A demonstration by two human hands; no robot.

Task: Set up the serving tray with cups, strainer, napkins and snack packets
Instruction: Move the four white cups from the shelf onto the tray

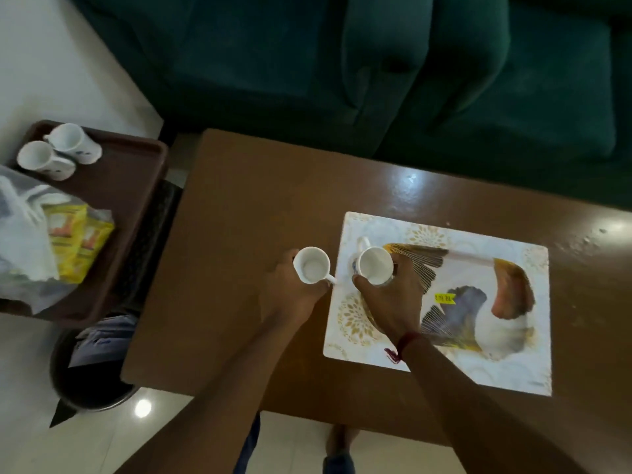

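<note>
From where I stand, the person has a white cup in each hand. The right hand [393,299] grips the right cup [374,266] round its body from the near side, over the far-left part of the tray [478,371], which lies flat on the right half of the counter [256,200]. I cannot tell whether that cup's base is down yet. The left hand [294,289] has its fingers curled round the left cup [311,265] from below, over bare counter just left of the tray. The cup's handle points right, nearly at the tray's edge.

The step looks to be setting this pair down. I'd land the right cup flat before letting go, then open the fingers straight off it rather than sliding them, since a smooth tray would let a light cup skate. The left cup should come across clear of the edge and go down beside the first, close but apart, with the handles turned away from each other so they don't knock. Keeping both at the left end leaves room for the rest.

There's more to fetch. Well off to the left, a brown tray [136,186] holds two more cups [71,142], yellow packets [82,241] and a pale bag [24,227]. I can't make out a strainer from here.
</note>
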